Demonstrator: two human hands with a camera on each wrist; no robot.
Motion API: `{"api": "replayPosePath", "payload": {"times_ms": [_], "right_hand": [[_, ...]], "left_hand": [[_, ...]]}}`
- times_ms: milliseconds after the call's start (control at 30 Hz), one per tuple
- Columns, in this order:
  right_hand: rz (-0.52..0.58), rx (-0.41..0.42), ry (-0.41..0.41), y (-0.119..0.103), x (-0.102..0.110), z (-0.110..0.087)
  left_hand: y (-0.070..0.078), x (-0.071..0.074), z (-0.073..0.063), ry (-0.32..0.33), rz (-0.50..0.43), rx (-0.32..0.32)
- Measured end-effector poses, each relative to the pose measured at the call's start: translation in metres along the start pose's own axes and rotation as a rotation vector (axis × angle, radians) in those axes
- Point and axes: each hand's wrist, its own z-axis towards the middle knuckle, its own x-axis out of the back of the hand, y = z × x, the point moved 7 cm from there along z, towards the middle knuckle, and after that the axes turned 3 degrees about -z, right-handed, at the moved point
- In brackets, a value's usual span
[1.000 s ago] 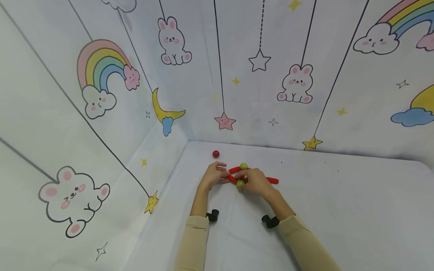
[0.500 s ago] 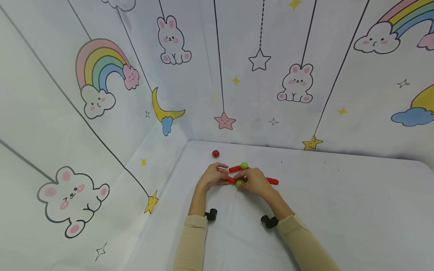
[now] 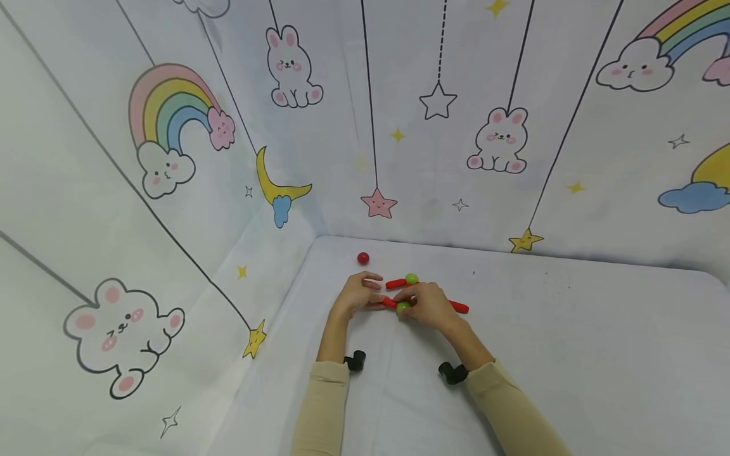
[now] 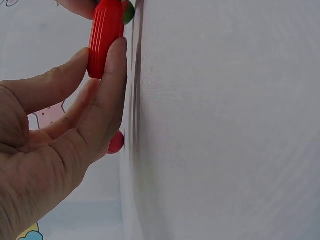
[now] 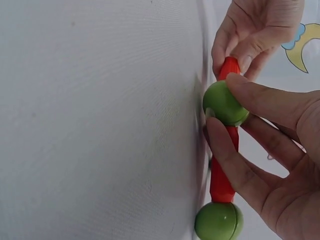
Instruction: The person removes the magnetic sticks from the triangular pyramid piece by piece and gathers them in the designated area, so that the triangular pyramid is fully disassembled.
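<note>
My left hand (image 3: 357, 295) pinches the end of a ribbed red rod (image 4: 106, 40) between thumb and fingers. The rod's other end meets a green ball (image 5: 223, 104), which my right hand (image 3: 429, 307) holds between thumb and fingertips. Below that ball in the right wrist view, a second red rod (image 5: 221, 180) runs to another green ball (image 5: 220, 221). In the head view, a far red rod (image 3: 395, 284) adjoins a green ball (image 3: 412, 278) beyond my hands. One red rod (image 3: 459, 307) sticks out right of my right hand, which hides the parts between.
A loose red ball (image 3: 363, 258) lies beyond my left hand, near the back left corner of the white table (image 3: 570, 354). Cloth walls (image 3: 336, 126) with printed bunnies, stars and rainbows rise behind and at the left.
The near red rod's left end has swung toward me, away from the far rod's end, and my left hand now grips it. My left hand shifted slightly left; my right hand barely moved.
</note>
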Motion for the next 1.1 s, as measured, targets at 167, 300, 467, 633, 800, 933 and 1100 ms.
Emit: {"api": "replayPosePath", "payload": {"times_ms": [167,300,467,633,800,933,1100], "right_hand": [[0.012,0.018,-0.009,-0.003,0.001,-0.001],[-0.013,-0.006,-0.027,-0.001,0.003,-0.003],[-0.002,-0.045,-0.033,0.006,0.009,-0.007],[0.017,-0.052,-0.039,0.011,0.008,-0.007],[0.002,-0.068,-0.043,0.014,0.008,-0.006],[-0.044,-0.055,-0.069,0.013,0.005,-0.004],[-0.081,-0.005,-0.091,0.009,0.003,-0.004]], "left_hand": [[-0.001,0.005,0.000,0.014,-0.009,-0.001],[-0.002,0.022,0.000,0.093,0.021,-0.029],[0.003,0.050,-0.004,0.203,0.026,-0.080],[0.009,0.056,-0.003,0.156,0.079,-0.074],[0.013,0.062,0.002,0.155,0.159,-0.067],[0.013,0.067,0.008,0.145,0.152,-0.059],[0.014,0.072,0.015,0.137,0.154,-0.061]]}}
